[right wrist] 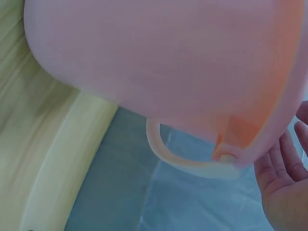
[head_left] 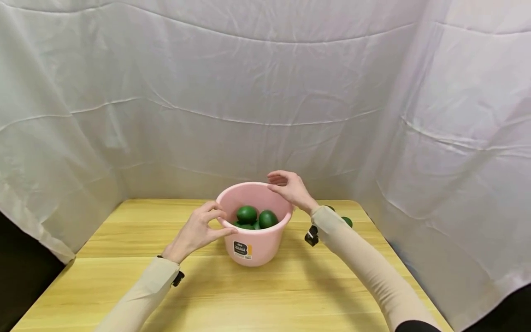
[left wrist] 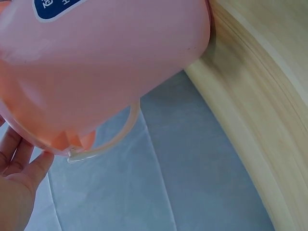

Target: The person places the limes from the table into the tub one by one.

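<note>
A pink plastic bucket [head_left: 265,251] with a label on its front stands on the wooden table. Dark green, egg-shaped fruits that look like avocados [head_left: 246,214] lie inside it. My left hand [head_left: 201,229] touches the left and front of the rim, its thumb stretched along the front edge. At the right rear rim, my right hand [head_left: 293,190] rests with its thumb by the edge and its fingers loosely extended beyond. A pale handle [left wrist: 115,140] hangs from the bucket in the left wrist view, and the right wrist view also shows the handle [right wrist: 192,166].
Behind my right forearm, more green fruits [head_left: 346,221] lie on the table [head_left: 137,235], partly hidden. Grey-white cloth [head_left: 265,92] hangs around the back and sides of the table.
</note>
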